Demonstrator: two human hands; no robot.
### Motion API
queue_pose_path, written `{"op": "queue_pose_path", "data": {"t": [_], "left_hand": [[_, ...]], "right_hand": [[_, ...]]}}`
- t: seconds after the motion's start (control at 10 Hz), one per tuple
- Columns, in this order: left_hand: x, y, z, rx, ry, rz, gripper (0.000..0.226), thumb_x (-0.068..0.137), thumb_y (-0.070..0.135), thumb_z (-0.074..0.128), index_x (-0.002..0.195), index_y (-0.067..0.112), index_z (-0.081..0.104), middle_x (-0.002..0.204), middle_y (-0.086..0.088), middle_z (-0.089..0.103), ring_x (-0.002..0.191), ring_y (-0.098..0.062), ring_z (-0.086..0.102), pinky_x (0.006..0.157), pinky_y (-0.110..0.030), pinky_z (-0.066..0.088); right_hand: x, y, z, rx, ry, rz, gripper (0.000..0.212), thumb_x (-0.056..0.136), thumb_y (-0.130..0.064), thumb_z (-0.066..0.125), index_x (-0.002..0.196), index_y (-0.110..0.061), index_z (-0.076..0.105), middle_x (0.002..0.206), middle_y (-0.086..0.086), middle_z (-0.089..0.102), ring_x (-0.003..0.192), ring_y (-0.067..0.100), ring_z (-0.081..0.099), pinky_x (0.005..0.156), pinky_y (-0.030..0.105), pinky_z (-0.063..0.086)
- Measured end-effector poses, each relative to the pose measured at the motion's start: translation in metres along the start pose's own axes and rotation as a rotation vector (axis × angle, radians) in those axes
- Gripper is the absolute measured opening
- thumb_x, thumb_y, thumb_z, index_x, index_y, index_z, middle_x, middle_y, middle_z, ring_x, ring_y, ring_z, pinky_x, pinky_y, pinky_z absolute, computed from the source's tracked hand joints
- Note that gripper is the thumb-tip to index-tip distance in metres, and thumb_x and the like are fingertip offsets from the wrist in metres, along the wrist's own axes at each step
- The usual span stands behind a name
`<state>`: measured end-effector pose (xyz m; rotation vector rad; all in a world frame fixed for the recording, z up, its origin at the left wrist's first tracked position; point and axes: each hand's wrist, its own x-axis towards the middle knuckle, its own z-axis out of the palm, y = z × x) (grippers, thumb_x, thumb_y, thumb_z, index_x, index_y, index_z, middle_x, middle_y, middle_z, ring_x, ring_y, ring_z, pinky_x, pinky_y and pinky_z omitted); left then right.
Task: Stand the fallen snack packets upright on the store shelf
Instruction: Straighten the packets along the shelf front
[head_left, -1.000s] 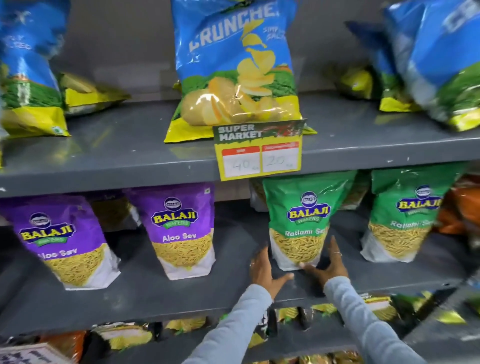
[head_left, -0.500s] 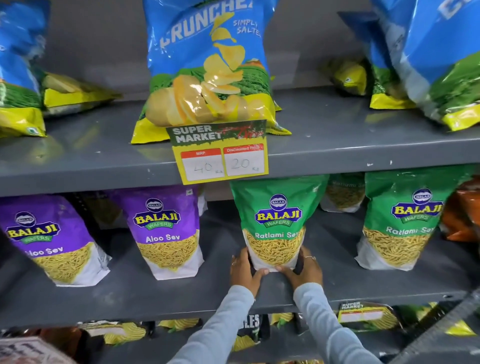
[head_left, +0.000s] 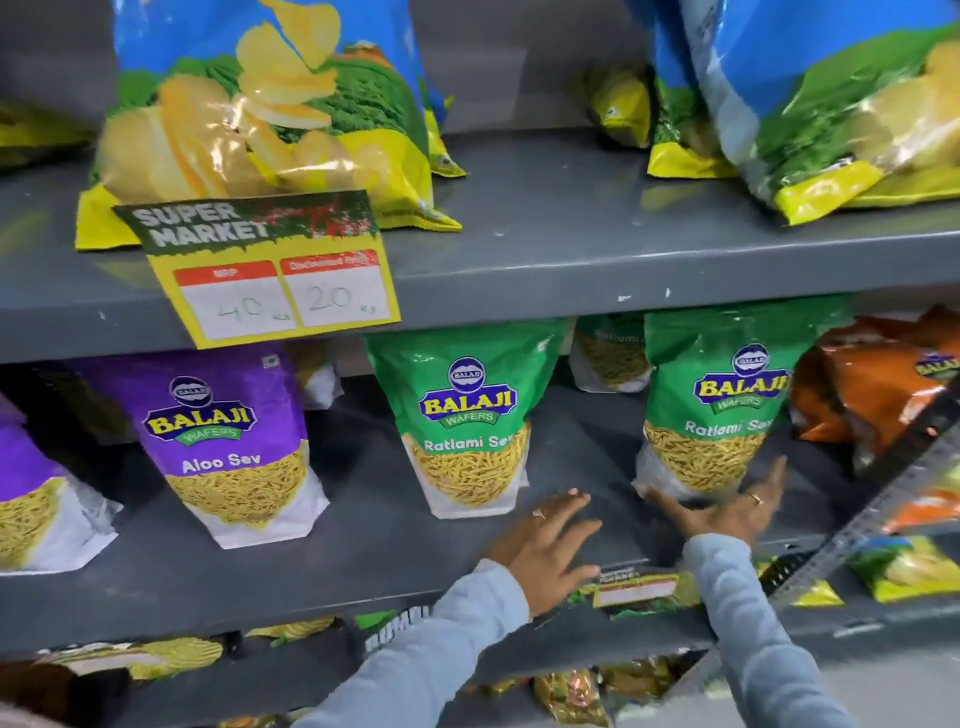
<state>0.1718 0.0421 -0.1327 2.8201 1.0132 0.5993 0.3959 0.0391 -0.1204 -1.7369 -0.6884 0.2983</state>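
The right hand (head_left: 727, 512), fingers spread and empty, lay against the base of the right Ratlami Sev packet (head_left: 714, 415), which stood long axis vertical just beyond it on the middle shelf (head_left: 260, 561), the open left hand (head_left: 543, 545) farther off.

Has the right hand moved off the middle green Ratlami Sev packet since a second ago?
Yes. The right hand has shifted right along the shelf, from the middle green packet to the base of the next green packet, which it now touches.
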Motion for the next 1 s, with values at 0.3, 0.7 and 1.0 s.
{"op": "queue_pose_path", "data": {"t": [0.3, 0.7, 1.0], "left_hand": [[0.038, -0.001, 0.024, 0.108, -0.404, -0.383, 0.086, 0.086, 0.067, 0.006, 0.135, 0.010, 0.047, 0.142, -0.009, 0.051, 0.133, -0.023, 0.047, 0.118, -0.046, 0.017], [0.037, 0.002, 0.028, 0.112, -0.314, -0.307, 0.094, 0.076, 0.070, -0.002, 0.149, 0.012, 0.012, 0.160, -0.006, 0.008, 0.148, -0.023, 0.006, 0.119, -0.039, -0.019], [0.027, 0.011, 0.012, 0.059, -0.427, -0.363, 0.108, 0.062, 0.076, -0.013, 0.149, 0.014, -0.002, 0.161, -0.004, -0.006, 0.148, -0.017, -0.009, 0.118, -0.036, -0.011]], "right_hand": [[0.022, 0.002, 0.020, 0.016, -0.182, -0.091, 0.135, 0.026, -0.020, 0.096, 0.138, -0.017, 0.022, 0.129, 0.014, 0.052, 0.114, 0.024, 0.053, 0.102, 0.030, 0.038], [0.021, 0.002, 0.021, 0.036, -0.193, -0.108, 0.138, 0.020, -0.039, 0.093, 0.137, -0.028, 0.020, 0.131, 0.007, 0.050, 0.119, 0.021, 0.050, 0.108, 0.038, 0.040], [0.008, 0.006, 0.005, -0.076, -0.240, -0.108, 0.155, 0.012, -0.058, 0.087, 0.142, -0.025, 0.009, 0.145, 0.011, 0.035, 0.133, 0.027, 0.037, 0.110, 0.047, 0.035]]}}
